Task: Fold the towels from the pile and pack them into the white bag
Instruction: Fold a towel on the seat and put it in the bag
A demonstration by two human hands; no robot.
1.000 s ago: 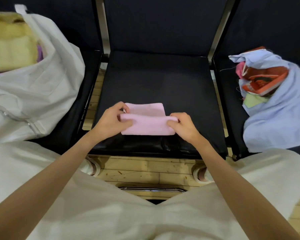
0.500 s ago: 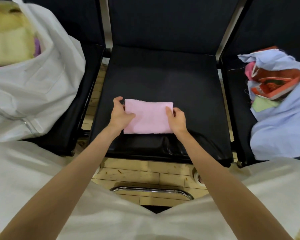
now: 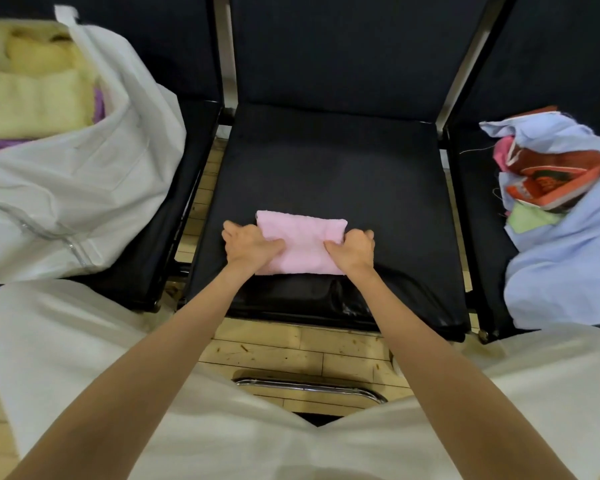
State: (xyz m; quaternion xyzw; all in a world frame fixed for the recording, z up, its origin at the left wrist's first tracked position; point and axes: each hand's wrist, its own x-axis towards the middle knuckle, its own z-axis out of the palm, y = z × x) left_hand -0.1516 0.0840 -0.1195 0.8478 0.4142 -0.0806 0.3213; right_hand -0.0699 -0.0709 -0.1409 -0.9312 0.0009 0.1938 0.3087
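I saw the pink towel (image 3: 302,244) lying folded on the middle chair seat (image 3: 326,168). The left hand (image 3: 248,245) and the right hand (image 3: 352,249) each pinched 1 side of it, thumb on top. I judged the folding step nearly finished. The next move would need a lift to the left, into the white bag (image 3: 84,188), keeping the folds together.

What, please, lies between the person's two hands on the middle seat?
In the head view, the folded pink towel lies between the left hand and right hand, both gripping it.
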